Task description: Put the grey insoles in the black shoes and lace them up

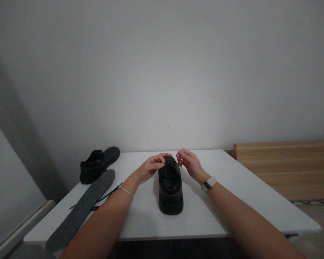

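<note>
A black shoe stands upright on the white table, its heel towards me and its toe towards the wall. My left hand reaches over the left side of the lacing, with thumb and forefinger pinched on a thin black shoelace. Just right of the shoe's upper, my right hand is raised with its fingers curled together; what they hold, if anything, is too small to make out. The toe is partly hidden behind the left fingers.
A second black shoe rests at the table's back left. Before it lie a grey felt insole and a loose black lace, partly behind my left forearm. The white table meets a wall; wooden boards stand at the right.
</note>
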`<action>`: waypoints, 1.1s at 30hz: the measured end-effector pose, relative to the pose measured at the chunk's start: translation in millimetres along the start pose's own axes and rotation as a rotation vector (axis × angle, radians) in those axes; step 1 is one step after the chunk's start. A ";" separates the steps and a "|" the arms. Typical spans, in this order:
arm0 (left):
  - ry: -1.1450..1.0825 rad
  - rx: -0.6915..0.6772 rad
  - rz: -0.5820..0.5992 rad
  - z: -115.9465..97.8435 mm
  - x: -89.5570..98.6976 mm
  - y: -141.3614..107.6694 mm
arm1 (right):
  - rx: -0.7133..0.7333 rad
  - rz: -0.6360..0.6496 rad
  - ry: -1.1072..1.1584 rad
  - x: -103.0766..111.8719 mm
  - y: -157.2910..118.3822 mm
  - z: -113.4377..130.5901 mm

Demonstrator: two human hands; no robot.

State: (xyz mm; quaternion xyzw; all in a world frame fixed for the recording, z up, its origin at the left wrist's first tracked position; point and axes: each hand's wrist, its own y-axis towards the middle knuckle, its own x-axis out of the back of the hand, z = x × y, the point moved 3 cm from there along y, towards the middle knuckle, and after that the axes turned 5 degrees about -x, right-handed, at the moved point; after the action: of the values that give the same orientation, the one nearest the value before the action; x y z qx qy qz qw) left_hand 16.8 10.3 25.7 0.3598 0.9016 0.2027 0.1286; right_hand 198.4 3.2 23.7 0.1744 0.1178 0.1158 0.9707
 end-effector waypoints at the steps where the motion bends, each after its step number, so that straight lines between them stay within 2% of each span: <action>1: -0.026 0.002 0.017 -3.2 -0.3 -0.9 | -0.010 0.026 -0.024 -0.8 -0.2 -0.5; 4: -0.072 -0.002 0.027 -12.9 -0.3 -2.7 | -0.007 0.104 -0.125 -2.8 -1.4 1.1; 9: -0.093 -0.010 -0.103 -18.6 11.6 -1.0 | -0.003 0.164 -0.248 -2.1 -2.6 3.5; 13: 0.075 -0.010 -0.207 -10.7 28.3 -0.1 | -0.031 0.179 -0.336 -1.0 -4.2 4.8; 16: 0.255 0.061 -0.123 -2.8 30.1 -1.0 | -0.044 0.189 -0.371 -1.6 -5.7 7.6; 19: 0.326 0.112 -0.024 1.1 25.0 -1.8 | -0.048 0.188 -0.394 -2.2 -5.8 8.4; 29: 0.390 0.089 0.005 -3.7 18.9 -0.7 | 0.064 0.107 -0.367 1.0 -1.1 -2.7; 33: 0.411 0.080 -0.017 -3.5 18.8 0.5 | 0.029 0.110 -0.315 -1.2 -0.9 0.0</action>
State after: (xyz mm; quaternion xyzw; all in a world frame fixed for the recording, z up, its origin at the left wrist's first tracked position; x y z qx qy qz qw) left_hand 2.4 22.9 27.4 0.3081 0.9192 0.2350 -0.0708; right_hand 197.5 2.0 23.6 0.2108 -0.0439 0.1382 0.9667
